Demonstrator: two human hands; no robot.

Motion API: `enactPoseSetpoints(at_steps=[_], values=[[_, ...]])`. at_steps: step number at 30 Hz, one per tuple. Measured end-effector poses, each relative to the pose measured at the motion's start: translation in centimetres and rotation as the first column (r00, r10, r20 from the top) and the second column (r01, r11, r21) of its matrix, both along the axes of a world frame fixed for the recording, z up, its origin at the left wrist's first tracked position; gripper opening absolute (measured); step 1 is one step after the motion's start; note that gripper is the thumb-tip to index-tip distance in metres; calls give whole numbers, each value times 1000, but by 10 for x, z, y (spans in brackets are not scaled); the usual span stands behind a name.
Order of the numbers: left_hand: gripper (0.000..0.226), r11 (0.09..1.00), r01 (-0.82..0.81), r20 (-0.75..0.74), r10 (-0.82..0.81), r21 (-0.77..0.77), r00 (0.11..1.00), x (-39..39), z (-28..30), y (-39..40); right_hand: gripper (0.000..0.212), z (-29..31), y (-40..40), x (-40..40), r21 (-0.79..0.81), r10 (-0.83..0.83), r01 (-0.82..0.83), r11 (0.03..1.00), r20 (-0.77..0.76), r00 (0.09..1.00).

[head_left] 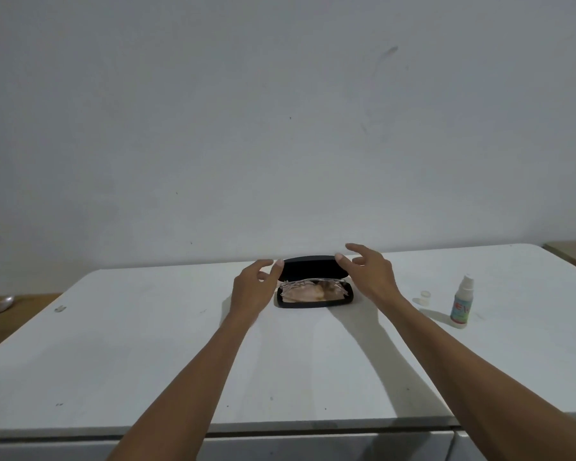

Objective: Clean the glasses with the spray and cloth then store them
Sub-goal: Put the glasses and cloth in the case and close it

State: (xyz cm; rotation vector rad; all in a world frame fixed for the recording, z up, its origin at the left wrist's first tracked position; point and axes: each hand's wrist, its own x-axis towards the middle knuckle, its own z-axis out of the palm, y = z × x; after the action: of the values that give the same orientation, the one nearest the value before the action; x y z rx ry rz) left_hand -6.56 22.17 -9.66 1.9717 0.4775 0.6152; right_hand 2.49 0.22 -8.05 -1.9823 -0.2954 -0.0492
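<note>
A black glasses case [315, 302] lies open at the far middle of the white table [147, 354]. Its lid [313, 268] is raised partway. Inside the case I see the glasses' thin frame over a pale cloth [308, 292]. My left hand [251, 287] has its thumb on the lid's left end. My right hand [368, 272] has its thumb on the lid's right end, with the other fingers spread above. A small white spray bottle [462, 302] stands upright to the right, its clear cap [425, 297] lying beside it.
A plain wall rises right behind the table. The table's front edge runs along the bottom of the view. A wooden surface [572, 257] shows at the far right, and a brown floor with a grey object [2, 304] at the left.
</note>
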Motion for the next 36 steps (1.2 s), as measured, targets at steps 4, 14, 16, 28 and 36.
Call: enactPoseSetpoints(at_steps=[4, 14, 16, 28, 36], values=[[50, 992, 80, -95, -90, -97, 991, 17, 6, -3, 44, 1, 6, 13, 25, 127, -125, 992, -100, 987], [25, 893, 282, -137, -347, -351, 928, 18, 13, 18, 24, -1, -3, 27, 42, 295, -292, 955, -180, 938], [22, 874, 309, -129, -379, -374, 917, 12, 14, 18, 24, 1, -7, 25, 59, 328, -323, 945, -192, 925], [36, 846, 404, 45, -416, -348, 908, -5, -13, 16, 23, -19, -20, 10, -147, 335, -340, 929, -55, 941], [45, 938, 346, -23, -347, -34, 938, -9, -28, 15, 23, -26, -18, -2, -199, 310, -301, 933, 14, 951]])
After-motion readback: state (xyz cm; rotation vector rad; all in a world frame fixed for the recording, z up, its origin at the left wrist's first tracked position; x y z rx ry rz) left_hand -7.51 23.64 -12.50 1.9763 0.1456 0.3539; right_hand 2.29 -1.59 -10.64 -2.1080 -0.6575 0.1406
